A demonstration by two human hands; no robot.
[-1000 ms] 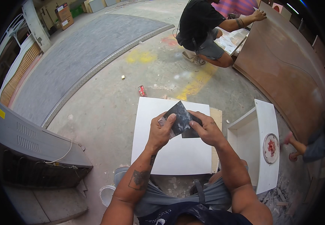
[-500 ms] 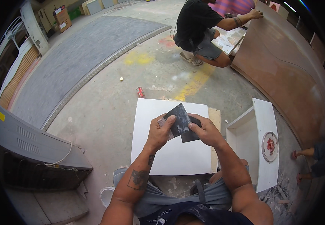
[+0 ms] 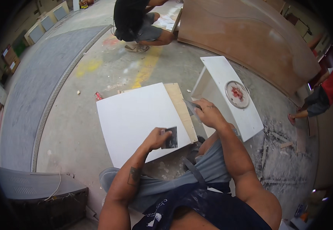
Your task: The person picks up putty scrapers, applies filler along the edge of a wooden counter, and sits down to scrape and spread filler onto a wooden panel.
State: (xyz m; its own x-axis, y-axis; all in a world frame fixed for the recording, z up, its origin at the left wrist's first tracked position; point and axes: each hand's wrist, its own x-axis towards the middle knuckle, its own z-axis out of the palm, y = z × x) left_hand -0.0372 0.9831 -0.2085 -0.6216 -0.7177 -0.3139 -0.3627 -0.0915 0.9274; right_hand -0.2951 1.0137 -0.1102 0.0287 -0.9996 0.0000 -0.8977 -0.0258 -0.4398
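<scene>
A white square board [image 3: 135,119] lies on the concrete floor in front of me, on top of a plywood piece whose bare edge [image 3: 181,109] shows along its right side. My left hand [image 3: 158,138] presses a dark folded sheet of sandpaper [image 3: 171,138] against the board's near right corner. My right hand [image 3: 208,113] is off the board's right edge and holds a second dark piece [image 3: 191,106], next to a white box-shaped unit [image 3: 216,74].
A round plate with red smears [image 3: 237,94] sits on the white unit. A person in dark clothes [image 3: 135,19] crouches at the top beside a large brown curved panel [image 3: 251,34]. Another person [image 3: 320,96] is at the right. Wood scraps [image 3: 285,145] litter the floor; a grey ribbed object [image 3: 28,184] is lower left.
The dark sheet held up in both hands has been parted: my left hand now presses one piece on the board, my right hand moved right with the other. The view shifted.
</scene>
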